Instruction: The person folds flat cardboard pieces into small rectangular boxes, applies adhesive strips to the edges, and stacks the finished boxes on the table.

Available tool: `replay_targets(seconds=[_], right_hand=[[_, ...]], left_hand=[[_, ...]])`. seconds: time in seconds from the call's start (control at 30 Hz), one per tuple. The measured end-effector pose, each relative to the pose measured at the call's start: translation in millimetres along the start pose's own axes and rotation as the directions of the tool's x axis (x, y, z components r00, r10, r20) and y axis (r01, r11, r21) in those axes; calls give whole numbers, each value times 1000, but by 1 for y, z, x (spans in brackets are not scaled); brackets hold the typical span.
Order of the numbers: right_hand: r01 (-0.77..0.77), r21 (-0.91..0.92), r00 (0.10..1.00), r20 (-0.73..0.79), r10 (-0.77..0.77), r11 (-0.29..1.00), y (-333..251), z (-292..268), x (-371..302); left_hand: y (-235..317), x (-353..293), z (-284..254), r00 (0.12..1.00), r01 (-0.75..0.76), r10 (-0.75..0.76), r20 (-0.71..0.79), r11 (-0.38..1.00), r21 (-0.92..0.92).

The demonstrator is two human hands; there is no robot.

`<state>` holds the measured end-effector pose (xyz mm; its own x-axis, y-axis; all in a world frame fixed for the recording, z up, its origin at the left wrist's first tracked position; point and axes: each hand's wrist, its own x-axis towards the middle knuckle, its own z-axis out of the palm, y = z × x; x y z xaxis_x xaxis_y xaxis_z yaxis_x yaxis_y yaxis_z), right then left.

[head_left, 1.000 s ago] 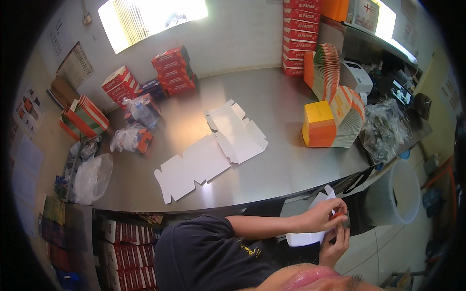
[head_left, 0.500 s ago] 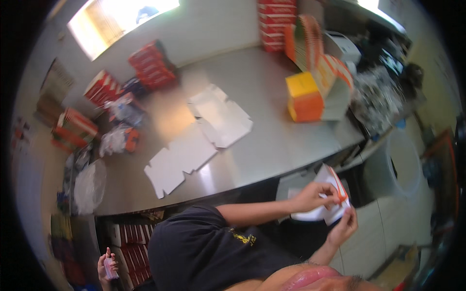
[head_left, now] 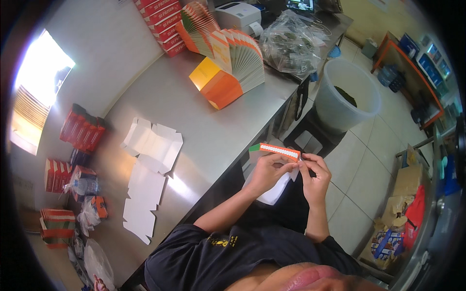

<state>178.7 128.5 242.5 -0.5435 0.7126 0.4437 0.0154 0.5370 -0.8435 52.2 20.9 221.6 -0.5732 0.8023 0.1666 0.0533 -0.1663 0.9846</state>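
Note:
Over my lap I hold a partly folded carton (head_left: 277, 150) with an orange edge, a white scalloped strip and a green end. My left hand (head_left: 268, 173) grips its near side with fingers closed. At the carton's right corner my right hand (head_left: 315, 177) pinches the edge, thumb and fingertips close to those of the left. A white panel (head_left: 277, 191) hangs below my hands; whether it belongs to the same carton I cannot tell. On the steel table (head_left: 194, 140) to my left lie two flat white carton blanks, one farther (head_left: 154, 143) and one nearer (head_left: 143, 196).
A fanned stack of orange cartons (head_left: 238, 53) and a yellow-orange box (head_left: 216, 85) stand at the table's far end, near a white printer (head_left: 238, 15) and a plastic bag (head_left: 291, 43). Beyond my hands stands a translucent bin (head_left: 347, 92). Another person's hand (head_left: 99, 283) shows at lower left.
The view has swung to the right, so the table sits farther left. The carton has turned, now showing its scalloped strip and green end. Both hands still hold it.

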Motion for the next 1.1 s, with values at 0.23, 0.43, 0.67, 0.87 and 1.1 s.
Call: replay_targets(seconds=[0.23, 0.43, 0.67, 0.87, 1.1], right_hand=[[-149, 97, 989, -5, 150, 984, 10, 13, -13], [-149, 78, 989, -8, 150, 986, 29, 29, -27], [-217, 15, 976, 17, 217, 976, 59, 32, -44], [-114, -233, 993, -9, 115, 966, 81, 28, -42], [-147, -328, 989, -76, 129, 933, 98, 9, -35]], left_hand=[[-26, 1, -8, 995, 104, -97, 40, 950, -293], [-23, -1, -8, 994, 105, -108, 5, 979, 174], [-63, -7, 3, 990, 135, -139, 2, 964, 229], [-76, -4, 10, 980, 198, -192, -49, 963, 185], [-51, -13, -13, 953, -36, 220, -210, 766, 641]])
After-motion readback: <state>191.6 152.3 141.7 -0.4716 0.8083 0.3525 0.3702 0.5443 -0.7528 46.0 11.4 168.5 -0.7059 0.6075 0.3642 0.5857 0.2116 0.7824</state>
